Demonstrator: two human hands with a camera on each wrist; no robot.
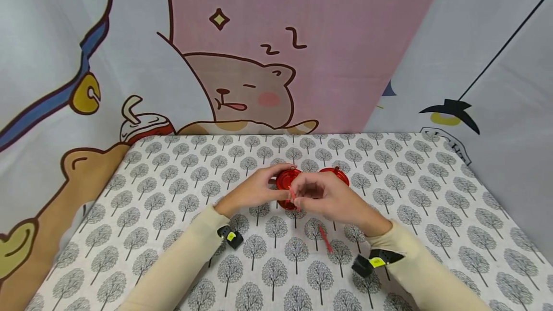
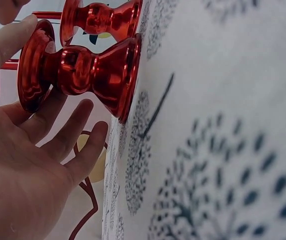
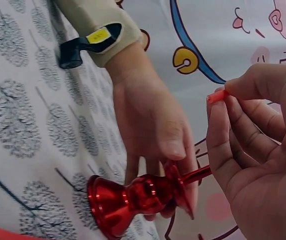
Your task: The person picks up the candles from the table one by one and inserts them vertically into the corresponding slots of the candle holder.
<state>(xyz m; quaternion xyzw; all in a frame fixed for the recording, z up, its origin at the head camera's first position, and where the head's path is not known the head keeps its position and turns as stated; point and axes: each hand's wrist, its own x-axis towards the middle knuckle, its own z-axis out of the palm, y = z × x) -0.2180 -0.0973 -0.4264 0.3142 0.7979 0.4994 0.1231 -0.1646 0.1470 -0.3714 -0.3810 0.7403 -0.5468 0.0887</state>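
My left hand (image 1: 259,188) holds a shiny red candlestick (image 2: 78,70) by its wide top dish, the thumb at the rim and other fingers behind it. The candlestick stands upright on the tablecloth, and a thin red rod (image 3: 197,174) rises from its dish. Just above and to the right, my right hand (image 1: 330,198) pinches a thin, light-red stick (image 3: 218,96) between thumb and index finger. Most of the stick is hidden by the fingers in the right wrist view. A matching second candlestick (image 1: 336,174) stands behind the right hand, partly covered by it.
Another thin red stick (image 1: 325,239) lies on the tree-print tablecloth (image 1: 242,272), nearer than the right hand. A cartoon-printed curtain (image 1: 345,37) hangs behind the table and at its sides. Each wrist wears a small black camera (image 1: 364,265).
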